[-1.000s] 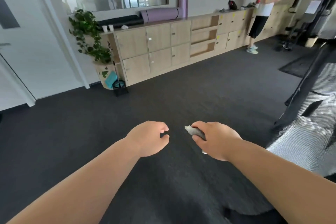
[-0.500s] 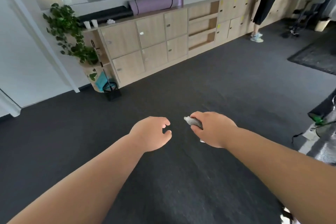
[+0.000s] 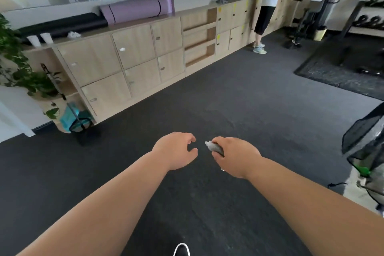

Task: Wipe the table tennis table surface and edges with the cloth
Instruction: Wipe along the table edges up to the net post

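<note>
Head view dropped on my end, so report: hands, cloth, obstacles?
Left hand empty, fingers loosely curled. Right hand grips small grey crumpled cloth. No wiping yet; dark carpeted floor beneath hands.

The floor (image 3: 228,100) is dark and matt, rough-grained with a fine pale speckle. The lockers (image 3: 133,48) show pale wood grain, smooth and dull rather than glossy. The rolled purple yoga mat (image 3: 133,9) looks like matt foam. The cloth (image 3: 214,146) is grey, crumpled fabric.
</note>
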`<act>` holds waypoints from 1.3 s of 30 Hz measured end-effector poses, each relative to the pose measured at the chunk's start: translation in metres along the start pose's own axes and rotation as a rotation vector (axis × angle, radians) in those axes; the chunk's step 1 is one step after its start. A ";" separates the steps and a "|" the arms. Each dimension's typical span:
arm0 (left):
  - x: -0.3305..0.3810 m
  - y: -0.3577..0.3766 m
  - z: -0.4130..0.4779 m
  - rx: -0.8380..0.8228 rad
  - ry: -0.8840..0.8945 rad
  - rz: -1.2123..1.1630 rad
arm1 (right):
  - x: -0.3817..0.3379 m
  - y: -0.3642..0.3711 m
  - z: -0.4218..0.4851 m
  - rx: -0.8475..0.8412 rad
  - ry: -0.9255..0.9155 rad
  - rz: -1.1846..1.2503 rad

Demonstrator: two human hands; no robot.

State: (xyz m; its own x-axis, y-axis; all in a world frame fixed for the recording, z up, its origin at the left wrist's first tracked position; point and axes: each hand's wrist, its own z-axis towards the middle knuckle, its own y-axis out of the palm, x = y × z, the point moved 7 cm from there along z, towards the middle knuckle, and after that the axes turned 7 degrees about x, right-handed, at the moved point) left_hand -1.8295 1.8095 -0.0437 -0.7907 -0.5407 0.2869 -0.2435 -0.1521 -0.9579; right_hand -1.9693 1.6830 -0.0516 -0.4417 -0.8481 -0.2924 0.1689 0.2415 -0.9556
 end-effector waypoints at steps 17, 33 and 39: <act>0.111 0.074 0.361 -0.246 0.372 0.043 | 0.245 -0.028 0.189 0.045 0.483 0.045; 0.325 0.155 0.683 -0.346 0.471 0.129 | 0.580 -0.102 0.348 0.047 0.630 0.058; 0.393 0.198 0.813 -0.353 0.550 0.142 | 0.691 -0.116 0.416 0.059 0.709 0.039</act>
State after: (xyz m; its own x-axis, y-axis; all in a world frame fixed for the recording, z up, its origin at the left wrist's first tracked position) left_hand -1.7317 0.8942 -0.1297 -0.9771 -0.0210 0.2118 -0.2112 0.2199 -0.9524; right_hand -1.9279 0.8729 -0.1274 -0.8977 -0.3235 -0.2992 0.2352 0.2225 -0.9461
